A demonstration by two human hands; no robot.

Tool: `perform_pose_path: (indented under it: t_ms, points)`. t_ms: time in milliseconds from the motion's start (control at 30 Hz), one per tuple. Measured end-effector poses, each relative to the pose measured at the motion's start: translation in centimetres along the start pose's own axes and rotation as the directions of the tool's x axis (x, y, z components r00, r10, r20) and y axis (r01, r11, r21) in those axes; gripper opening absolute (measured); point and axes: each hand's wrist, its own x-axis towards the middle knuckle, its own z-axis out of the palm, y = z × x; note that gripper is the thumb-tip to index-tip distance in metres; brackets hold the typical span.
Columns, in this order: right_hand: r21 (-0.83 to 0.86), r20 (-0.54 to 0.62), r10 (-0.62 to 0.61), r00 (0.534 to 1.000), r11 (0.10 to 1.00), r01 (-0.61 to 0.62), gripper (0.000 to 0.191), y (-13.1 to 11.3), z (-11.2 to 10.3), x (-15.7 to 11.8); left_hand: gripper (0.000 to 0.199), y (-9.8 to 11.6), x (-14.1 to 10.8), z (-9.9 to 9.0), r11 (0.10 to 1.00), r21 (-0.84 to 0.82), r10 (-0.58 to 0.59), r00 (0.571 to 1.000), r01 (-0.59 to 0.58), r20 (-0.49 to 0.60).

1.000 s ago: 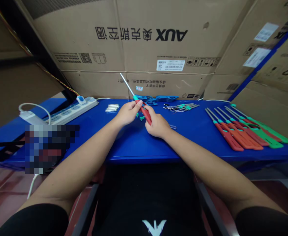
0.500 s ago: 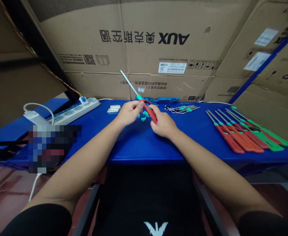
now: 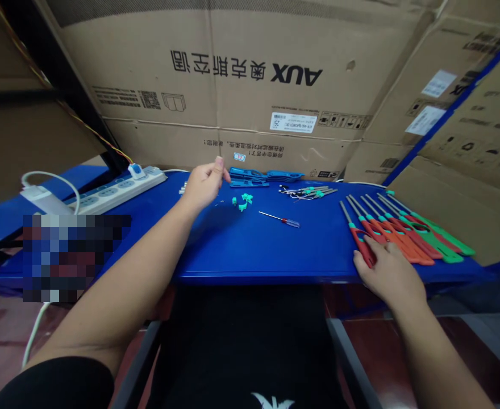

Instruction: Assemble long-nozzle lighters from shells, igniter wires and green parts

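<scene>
My right hand (image 3: pixel 388 270) grips the handle of a red lighter (image 3: pixel 363 247) at the left end of a row of lighters (image 3: pixel 407 238) with red, orange and green handles. Raised above the back left of the blue table, my left hand (image 3: pixel 207 180) has its fingers curled together; whether anything small is between them is hidden. Small green parts (image 3: pixel 244 201) lie just right of this hand. A screwdriver (image 3: pixel 290 222) with a clear handle rests mid-table. Thin metal rods with green collars and wires (image 3: pixel 312 193) lie behind it.
Blue plastic pieces (image 3: pixel 250 176) are stacked at the back of the blue table (image 3: pixel 250 255), against a cardboard wall (image 3: pixel 233 102). A white power strip (image 3: pixel 122 190) with plugs and a cable lies at the left. Silver cylinders (image 3: pixel 182 188) are partly behind my left hand.
My right hand has carried the red lighter from the centre to the row at the right. My left hand has let go of it and moved slightly left. The screwdriver is now uncovered.
</scene>
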Motion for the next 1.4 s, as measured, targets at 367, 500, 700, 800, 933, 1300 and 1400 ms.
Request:
perform_pose_path:
  t_ms: [367, 500, 700, 800, 933, 1300, 1400]
  points:
    - [-0.039, 0.069, 0.085, 0.994, 0.996, -0.082, 0.043, -0.8, -1.2, 3.4, 0.056, -1.4, 0.8, -1.0, 0.968, 0.246, -0.041, 0.997, 0.057, -0.071]
    - [-0.079, 0.098, 0.125, 0.987, 0.99, -0.117, 0.044, -0.8, -1.2, 4.5, 0.04, -1.5, 0.0, 0.3, 0.937, 0.349, -0.038, 0.999, 0.028, 0.022]
    - [-0.101, 0.125, 0.132, 0.983, 0.988, -0.12, 0.045, -0.9, -1.8, 6.1, 0.038, -2.5, 0.0, 0.7, 0.921, 0.386, -0.072, 0.997, 0.053, 0.033]
    - [-0.06, 0.125, 0.053, 0.991, 0.997, -0.046, 0.049, -1.7, -2.7, 6.9, 0.034, -3.0, 0.4, 0.7, 0.915, 0.397, -0.085, 0.996, 0.071, 0.018]
    - [-0.029, 0.101, -0.15, 0.983, 0.988, 0.154, 0.045, -4.0, -2.9, 8.7, 0.022, -3.7, 2.3, 0.6, 0.906, 0.414, -0.099, 0.995, 0.087, 0.007]
    - [0.091, 0.053, -0.394, 0.918, 0.917, 0.388, 0.033, -11.4, 0.3, 19.2, 0.034, -6.2, 9.7, 2.3, 0.94, 0.34, -0.017, 0.996, -0.014, 0.087]
    - [0.151, -0.009, -0.395, 0.919, 0.908, 0.392, 0.034, -12.5, 0.9, 20.0, 0.025, -7.0, 11.1, 2.8, 0.969, 0.245, -0.038, 0.999, 0.035, 0.011]
